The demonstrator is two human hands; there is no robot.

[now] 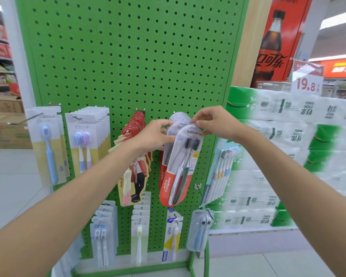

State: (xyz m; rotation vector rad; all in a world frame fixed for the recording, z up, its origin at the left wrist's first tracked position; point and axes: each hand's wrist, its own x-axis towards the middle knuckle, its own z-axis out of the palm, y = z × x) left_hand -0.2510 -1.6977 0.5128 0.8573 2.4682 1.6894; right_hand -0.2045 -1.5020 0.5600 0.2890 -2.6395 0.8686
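Observation:
A green pegboard stand [128, 56] carries hanging toothbrush packs. At its middle right, a red and clear Colgate twin-brush pack [180, 172] hangs tilted in front of several like packs on a hook. My right hand [214, 122] pinches the top tab of that front pack at the hook. My left hand [154, 136] grips the left edge of the packs just behind it, fingers curled round them. The hook's tip is hidden under my fingers.
Red-topped packs [134, 124] hang left of my left hand, white packs [88, 140] further left, a multi-brush pack [220, 172] right. More packs hang in a lower row [140, 226]. Stacked toilet paper bales [288, 156] stand to the right, cardboard boxes [6, 124] at left.

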